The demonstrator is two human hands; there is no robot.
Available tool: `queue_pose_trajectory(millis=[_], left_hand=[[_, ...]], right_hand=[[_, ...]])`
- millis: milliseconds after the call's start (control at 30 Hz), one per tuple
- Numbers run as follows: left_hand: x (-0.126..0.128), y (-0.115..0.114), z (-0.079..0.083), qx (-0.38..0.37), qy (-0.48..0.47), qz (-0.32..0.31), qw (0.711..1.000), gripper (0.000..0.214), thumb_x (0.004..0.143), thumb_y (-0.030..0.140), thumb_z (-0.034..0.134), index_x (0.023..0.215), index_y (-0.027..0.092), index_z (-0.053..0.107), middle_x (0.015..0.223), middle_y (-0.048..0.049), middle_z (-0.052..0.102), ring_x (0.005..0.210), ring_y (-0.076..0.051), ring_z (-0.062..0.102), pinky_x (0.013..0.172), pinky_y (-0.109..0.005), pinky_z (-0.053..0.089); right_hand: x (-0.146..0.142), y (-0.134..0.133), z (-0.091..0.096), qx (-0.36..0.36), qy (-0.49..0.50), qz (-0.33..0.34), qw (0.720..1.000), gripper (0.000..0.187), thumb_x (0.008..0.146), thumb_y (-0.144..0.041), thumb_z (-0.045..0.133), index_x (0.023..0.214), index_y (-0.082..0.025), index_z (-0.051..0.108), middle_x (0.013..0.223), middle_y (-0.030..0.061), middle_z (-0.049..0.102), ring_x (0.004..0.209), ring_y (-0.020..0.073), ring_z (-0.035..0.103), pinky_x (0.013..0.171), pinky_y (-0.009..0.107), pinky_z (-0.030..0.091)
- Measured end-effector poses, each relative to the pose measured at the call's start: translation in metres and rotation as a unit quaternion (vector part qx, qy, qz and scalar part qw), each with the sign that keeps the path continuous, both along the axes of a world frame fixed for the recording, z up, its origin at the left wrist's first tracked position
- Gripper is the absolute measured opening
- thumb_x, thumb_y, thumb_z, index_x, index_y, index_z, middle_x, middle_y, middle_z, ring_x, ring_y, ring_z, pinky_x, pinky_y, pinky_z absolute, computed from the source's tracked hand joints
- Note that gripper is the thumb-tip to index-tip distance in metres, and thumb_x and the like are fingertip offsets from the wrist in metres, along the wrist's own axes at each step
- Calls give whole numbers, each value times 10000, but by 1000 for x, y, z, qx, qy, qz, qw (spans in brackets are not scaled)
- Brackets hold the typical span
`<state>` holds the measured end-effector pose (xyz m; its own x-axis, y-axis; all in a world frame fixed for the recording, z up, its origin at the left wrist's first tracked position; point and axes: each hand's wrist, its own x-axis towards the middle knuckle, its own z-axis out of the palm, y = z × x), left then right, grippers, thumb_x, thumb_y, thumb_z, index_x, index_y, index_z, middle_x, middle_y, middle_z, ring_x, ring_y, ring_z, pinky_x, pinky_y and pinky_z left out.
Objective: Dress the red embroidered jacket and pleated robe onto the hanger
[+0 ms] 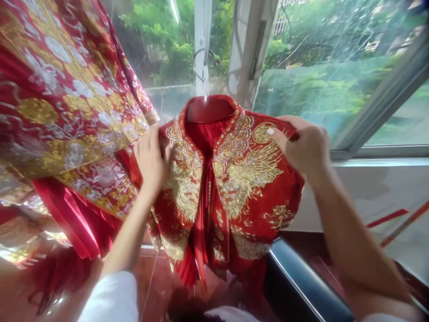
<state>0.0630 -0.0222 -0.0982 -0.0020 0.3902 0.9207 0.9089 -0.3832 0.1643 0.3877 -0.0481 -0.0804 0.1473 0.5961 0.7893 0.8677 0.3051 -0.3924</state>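
Note:
A red jacket (248,179) with gold and silver embroidery hangs upright in front of me on a hanger (205,85) with a metal hook. Its front is parted in the middle, where red ribbons hang down. My left hand (150,154) grips the jacket's shoulder on the left, thumb on the front and fingers over the top. On the opposite shoulder, my right hand (303,141) pinches the cloth, its thumb beside a round gold emblem and its fingers behind. The hook's upper end lies against the window frame; I cannot tell whether it hangs on anything.
More red garments (67,89) with gold and silver embroidery hang close on the left. Behind stands a window (328,80) with trees outside. A dark box-like object (301,281) with a pale edge is at the lower right, above the reddish tiled floor (150,277).

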Motion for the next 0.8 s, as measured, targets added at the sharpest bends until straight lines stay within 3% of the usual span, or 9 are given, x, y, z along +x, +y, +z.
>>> queue_pose_trajectory(millis=[67, 100, 167, 233, 333, 400, 533, 633, 800], left_hand=[[20, -22, -54, 50, -19, -6, 999, 747, 901, 547, 421, 1487, 115, 254, 1514, -214, 327, 1432, -338, 245, 1162, -525, 135], [29, -33, -85, 52, -19, -11, 998, 813, 886, 558, 453, 1510, 115, 179, 1533, -223, 280, 1448, -340, 208, 1168, -538, 113], [43, -51, -150, 35, 11, 28, 999, 898, 829, 478, 608, 1516, 134, 143, 1539, -239, 238, 1455, -356, 176, 1165, -555, 139], [45, -62, -205, 17, 20, 85, 996, 817, 815, 318, 661, 1489, 183, 220, 1518, -238, 264, 1430, -365, 241, 1123, -567, 248], [26, -71, -251, -30, -19, 113, 993, 563, 840, 198, 590, 1366, 138, 400, 1319, -238, 504, 1238, -337, 504, 956, -483, 462], [8, -76, -260, -78, -20, 77, 994, 386, 861, 129, 480, 1246, 141, 503, 1122, -172, 635, 1026, -261, 631, 834, -387, 526], [-8, -83, -255, -144, -105, 48, 983, 270, 811, 108, 413, 1008, 164, 589, 834, -81, 679, 743, -194, 657, 639, -295, 515], [14, -101, -241, -142, -164, 11, 976, 193, 773, 100, 420, 877, 184, 559, 638, -9, 602, 544, -147, 565, 523, -251, 441], [81, -151, -216, -103, -196, -239, 945, 189, 847, 218, 387, 904, 204, 567, 652, -14, 571, 557, -141, 522, 561, -263, 434]], right_hand=[[-35, -25, -52, 203, -47, -95, 973, 487, 882, -349, 581, 1252, -35, 544, 1261, 209, 580, 1220, 271, 513, 997, 464, 378], [-54, -36, -83, 255, -71, -118, 957, 571, 839, -343, 641, 1318, -73, 488, 1346, 212, 513, 1292, 325, 445, 1021, 522, 357], [-90, -51, -146, 250, -90, -139, 954, 782, 741, -432, 730, 1398, -152, 412, 1462, 220, 354, 1321, 408, 368, 975, 577, 392], [-111, -56, -199, 186, -86, -149, 967, 762, 740, -435, 721, 1391, -172, 424, 1445, 258, 333, 1265, 452, 401, 880, 583, 447], [-106, -50, -240, 145, -10, -112, 983, 477, 851, -264, 575, 1308, -151, 495, 1195, 226, 570, 1042, 352, 594, 821, 499, 506], [-89, -45, -246, 123, 52, -84, 988, 324, 883, -224, 465, 1165, -113, 579, 995, 173, 664, 876, 276, 654, 792, 420, 522], [-69, -47, -237, 50, 157, -95, 982, 335, 858, -338, 450, 961, -69, 623, 742, 157, 667, 672, 250, 649, 618, 325, 486], [-82, -70, -222, 31, 204, -56, 977, 357, 861, -423, 454, 879, -103, 611, 611, 107, 618, 550, 221, 596, 516, 294, 427], [-125, -124, -185, 29, 198, 148, 969, 217, 897, -329, 488, 876, -148, 605, 587, 25, 581, 490, 144, 533, 503, 247, 421]])
